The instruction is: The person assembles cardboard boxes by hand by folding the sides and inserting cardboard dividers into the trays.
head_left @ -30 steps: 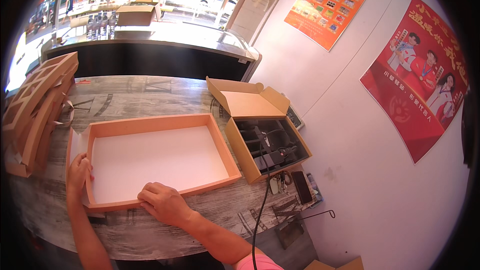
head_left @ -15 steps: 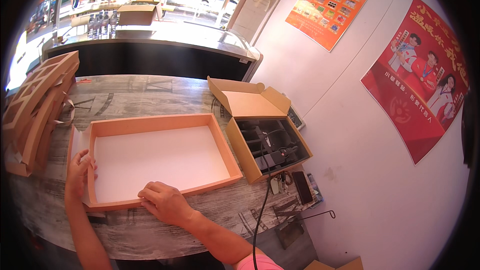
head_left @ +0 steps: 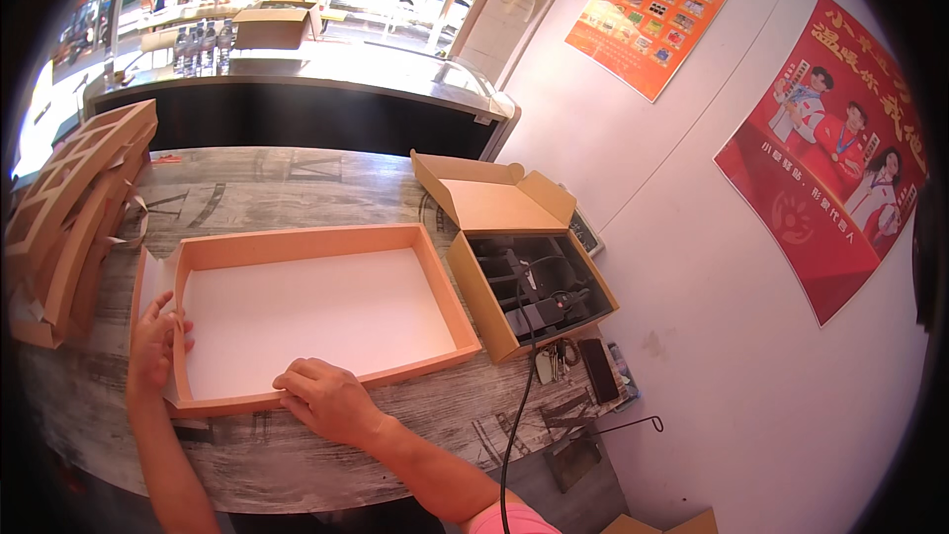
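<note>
A shallow cardboard tray (head_left: 301, 241) with a white inside bottom lies on the table before me, its left flap (head_left: 156, 280) standing folded outward. My left hand (head_left: 152, 351) is closed on the tray's left wall, with fingertips reaching over to the inner side. On the near wall, left of its middle, my right hand (head_left: 331, 403) grips the edge with bent fingers. Its thumb is partly hidden. Both forearms come in from below.
Cardboard dividers (head_left: 84, 208) are stacked at the left. An open box (head_left: 494, 311) of black devices stands right, with a cable (head_left: 517, 415) running toward me. Keys (head_left: 562, 360) and a dark phone (head_left: 597, 370) lie near the table's (head_left: 346, 475) right edge, beside the wall.
The fingers of my left hand have shifted very slightly on the left wall. My right hand and the tray look the same as before.
</note>
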Demonstrator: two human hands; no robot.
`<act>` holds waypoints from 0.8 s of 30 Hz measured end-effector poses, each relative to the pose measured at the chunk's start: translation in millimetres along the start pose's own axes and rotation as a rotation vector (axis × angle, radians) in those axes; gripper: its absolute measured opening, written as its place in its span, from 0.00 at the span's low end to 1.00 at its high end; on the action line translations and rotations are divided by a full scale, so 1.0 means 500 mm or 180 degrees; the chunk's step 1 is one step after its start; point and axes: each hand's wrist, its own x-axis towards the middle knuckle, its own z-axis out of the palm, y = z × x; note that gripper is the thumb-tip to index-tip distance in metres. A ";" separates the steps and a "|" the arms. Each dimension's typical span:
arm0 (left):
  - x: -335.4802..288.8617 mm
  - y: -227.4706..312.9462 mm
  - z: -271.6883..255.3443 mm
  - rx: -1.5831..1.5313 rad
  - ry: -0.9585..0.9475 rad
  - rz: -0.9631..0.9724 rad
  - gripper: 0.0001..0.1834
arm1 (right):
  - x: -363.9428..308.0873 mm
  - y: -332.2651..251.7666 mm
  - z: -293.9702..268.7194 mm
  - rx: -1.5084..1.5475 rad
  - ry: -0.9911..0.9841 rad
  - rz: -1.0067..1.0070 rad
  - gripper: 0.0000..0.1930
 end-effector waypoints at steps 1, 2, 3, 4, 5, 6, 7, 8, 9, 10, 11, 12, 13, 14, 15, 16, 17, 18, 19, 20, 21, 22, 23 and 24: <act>0.001 0.000 0.002 0.0079 0.0017 0.0029 0.34 | 0.000 0.000 0.000 -0.0005 -0.0008 0.0008 0.08; 0.000 0.000 0.004 0.0081 0.0034 0.0058 0.34 | 0.000 -0.001 0.000 -0.0009 -0.0015 0.0016 0.08; -0.003 0.001 0.009 0.0083 0.0050 0.0087 0.34 | -0.001 -0.001 0.000 -0.0014 -0.0023 0.0023 0.08; -0.006 0.003 0.013 0.0084 0.0069 0.0116 0.34 | -0.001 0.000 0.000 -0.0013 -0.0018 0.0015 0.08; -0.006 0.003 0.015 0.0112 0.0032 0.0140 0.33 | -0.001 0.000 -0.001 -0.0012 -0.0014 0.0007 0.08; -0.006 0.003 0.016 0.0141 -0.0005 0.0163 0.33 | -0.001 0.000 -0.001 -0.0011 -0.0009 -0.0001 0.09; -0.006 0.003 0.017 0.0171 -0.0041 0.0188 0.33 | -0.001 0.001 0.000 -0.0006 -0.0018 0.0012 0.09; -0.006 0.004 0.019 0.0183 -0.0050 0.0202 0.32 | -0.001 0.001 0.000 0.0000 -0.0027 0.0026 0.09; -0.007 0.006 0.022 0.0195 -0.0059 0.0215 0.32 | -0.001 0.001 0.000 0.0004 -0.0036 0.0040 0.09; -0.008 0.007 0.023 0.0206 -0.0068 0.0229 0.32 | -0.001 0.001 0.000 0.0002 -0.0029 0.0030 0.09; -0.004 0.003 0.020 0.0156 -0.0103 0.0331 0.32 | -0.001 0.001 0.001 0.0000 -0.0022 0.0021 0.09; 0.004 -0.005 0.016 0.0107 -0.0138 0.0434 0.32 | -0.001 0.001 0.001 -0.0002 -0.0016 0.0011 0.09; 0.011 -0.011 0.010 0.0057 -0.0171 0.0538 0.32 | 0.000 0.001 0.001 -0.0002 -0.0017 0.0006 0.09; 0.017 -0.016 0.002 0.0096 -0.0150 0.0592 0.33 | 0.000 0.001 0.001 -0.0002 -0.0018 0.0000 0.09; 0.023 -0.020 -0.007 0.0135 -0.0129 0.0646 0.33 | 0.000 0.001 0.001 -0.0001 -0.0019 -0.0007 0.09; 0.023 -0.018 -0.005 0.0173 -0.0116 0.0694 0.33 | 0.000 0.002 0.001 -0.0008 -0.0016 -0.0008 0.09; 0.022 -0.018 0.000 0.0183 -0.0084 0.0751 0.33 | -0.001 0.003 0.001 -0.0014 -0.0013 -0.0010 0.09; 0.020 -0.018 0.007 0.0194 -0.0052 0.0807 0.33 | -0.001 0.003 0.001 -0.0020 -0.0011 -0.0013 0.09; 0.017 -0.015 0.011 0.0207 -0.0013 0.0867 0.33 | -0.001 0.003 0.001 -0.0018 -0.0013 -0.0014 0.09; 0.018 -0.017 0.010 0.0270 0.0027 0.0950 0.33 | -0.001 0.002 0.001 -0.0016 -0.0015 -0.0015 0.09; 0.020 -0.021 0.007 0.0333 0.0068 0.1034 0.32 | 0.000 0.001 0.002 -0.0013 -0.0018 -0.0017 0.09; 0.021 -0.023 0.005 0.0395 0.0108 0.1116 0.32 | 0.001 0.001 0.002 -0.0009 -0.0013 -0.0028 0.09; 0.009 -0.011 0.022 0.0781 0.0252 0.1126 0.31 | 0.000 0.002 0.000 -0.0013 -0.0003 -0.0024 0.09; -0.009 0.004 0.040 0.1167 0.0397 0.1133 0.30 | -0.001 0.004 -0.001 -0.0016 0.0008 -0.0021 0.09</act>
